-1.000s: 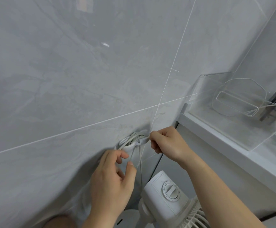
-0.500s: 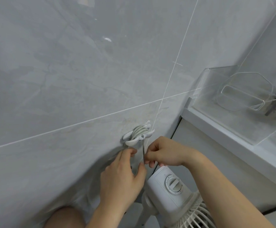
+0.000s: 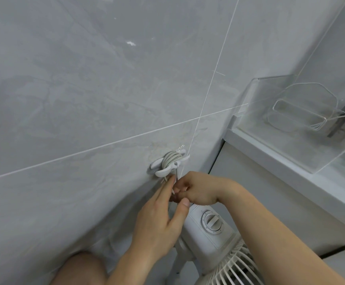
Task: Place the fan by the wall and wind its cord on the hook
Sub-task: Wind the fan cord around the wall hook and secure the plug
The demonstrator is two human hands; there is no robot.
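Head view, nearest first: at six o'clock my bare knee [image 3: 79, 268] shows, and at about five o'clock stands the white plastic fan [image 3: 210, 233] with its round dial and ribbed grille, close against the grey marble-look tiled wall [image 3: 85, 89]. I judge the placing part of the job done.

Just above the fan, near the centre of the frame, my two hands meet. My left hand [image 3: 159, 219] is half curled, fingers stretched up toward the hook with the thumb pressed in; my right hand [image 3: 196, 190] is closed, pinching something small between fingertips. I believe that is the tail of the thin pale cord [image 3: 170, 157], though the exact hold is hidden behind my fingers.

Farther on, toward twelve o'clock from my hands, the white plastic wall hook [image 3: 163, 166] carries several turns of cord. One strand hangs down from it into my fingers, so most winding looks finished; what remains, I judge, is securing the loose end.

At two o'clock, well apart, a clear acrylic box [image 3: 291, 128] sits on a white ledge [image 3: 280, 161].
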